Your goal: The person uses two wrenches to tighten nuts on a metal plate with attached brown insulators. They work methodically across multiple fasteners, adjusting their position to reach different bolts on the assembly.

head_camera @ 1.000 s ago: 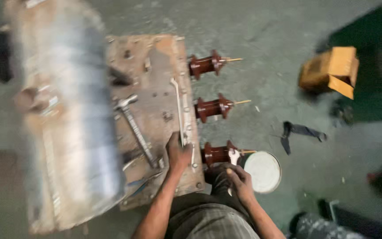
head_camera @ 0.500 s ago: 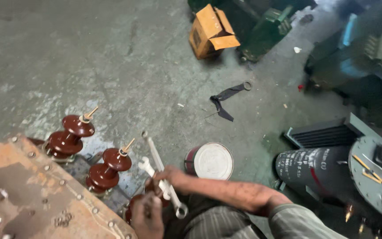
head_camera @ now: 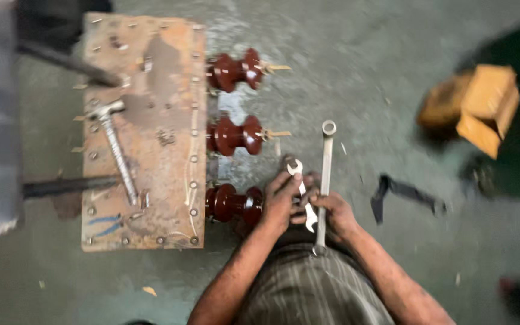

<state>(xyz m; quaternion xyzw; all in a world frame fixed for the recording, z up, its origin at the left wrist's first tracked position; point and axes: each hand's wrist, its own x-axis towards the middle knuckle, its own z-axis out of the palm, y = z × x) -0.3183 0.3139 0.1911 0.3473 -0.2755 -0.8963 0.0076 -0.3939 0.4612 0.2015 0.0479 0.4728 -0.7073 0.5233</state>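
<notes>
Beside the rusty lid [head_camera: 145,129], my left hand [head_camera: 281,201] closes on a short spanner [head_camera: 304,195], my right hand [head_camera: 335,213] apparently grips a long one [head_camera: 325,180]; seating each squarely at the nearest brown insulator [head_camera: 233,204] prevents slipping.

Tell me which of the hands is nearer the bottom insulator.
Left. The left hand sits right beside the bottom insulator, gripping a short wrench. The right hand is farther out, holding the long wrench.
</notes>
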